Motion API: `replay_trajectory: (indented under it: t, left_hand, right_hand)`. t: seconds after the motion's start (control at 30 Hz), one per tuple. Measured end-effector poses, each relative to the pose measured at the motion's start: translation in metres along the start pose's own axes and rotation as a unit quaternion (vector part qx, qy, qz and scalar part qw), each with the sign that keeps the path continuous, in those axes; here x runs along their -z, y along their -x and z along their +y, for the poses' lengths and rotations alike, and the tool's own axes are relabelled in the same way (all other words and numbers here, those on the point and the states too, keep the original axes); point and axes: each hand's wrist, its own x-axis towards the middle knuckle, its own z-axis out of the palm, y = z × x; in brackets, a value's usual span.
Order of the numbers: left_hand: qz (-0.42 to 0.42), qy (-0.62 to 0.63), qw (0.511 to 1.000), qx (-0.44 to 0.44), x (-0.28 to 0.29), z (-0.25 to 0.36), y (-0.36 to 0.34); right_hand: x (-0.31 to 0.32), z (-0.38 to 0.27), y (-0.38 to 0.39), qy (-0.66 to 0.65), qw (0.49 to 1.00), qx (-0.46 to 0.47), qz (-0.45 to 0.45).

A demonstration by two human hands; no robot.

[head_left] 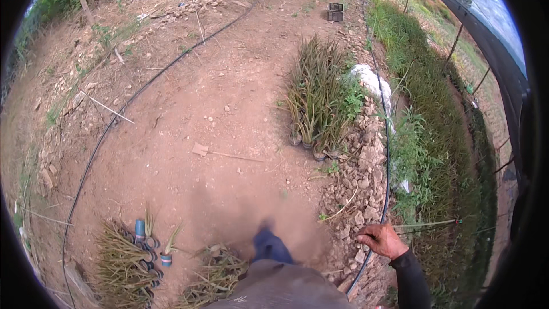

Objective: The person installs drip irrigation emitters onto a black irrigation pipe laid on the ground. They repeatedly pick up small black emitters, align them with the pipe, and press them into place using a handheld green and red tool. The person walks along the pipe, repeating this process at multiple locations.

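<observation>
While I stand on the dirt path, my right hand [382, 240] hangs loosely curled and holding nothing, just above the black irrigation hose [386, 154] edging the stony border [354, 194]. My left hand is out of view. Potted seedlings [317, 97] stand ahead-left of it.

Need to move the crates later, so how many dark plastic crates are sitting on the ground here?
1: the dark crate sits at the far end of the dirt path, beyond the potted plants. Others may be hidden past the frame's rim.
</observation>
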Motion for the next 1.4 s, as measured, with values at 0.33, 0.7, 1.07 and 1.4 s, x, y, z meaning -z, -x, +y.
replay_trajectory:
  t: [0.33,0.7,1.07,1.4]
  left_hand:
    - [-0.408,-0.172,0.855,-0.27,-0.302,0.443,0.308]
    - [-0.422,-0.367,0.798,-0.226,-0.393,0.453,0.332]
    - [-0.434,-0.453,0.731,-0.268,-0.58,0.479,0.354]
    - [-0.454,-0.612,0.638,-0.112,-0.746,0.456,0.401]
  right_hand:
    - [-0.201,-0.036,-0.286,-0.293,0.938,-0.18,0.037]
    - [-0.154,-0.021,-0.337,-0.541,0.824,-0.145,0.087]
    - [-0.069,0.126,-0.355,-0.471,0.848,-0.17,0.172]
    - [-0.031,0.186,-0.292,-0.551,0.7,-0.236,0.389]
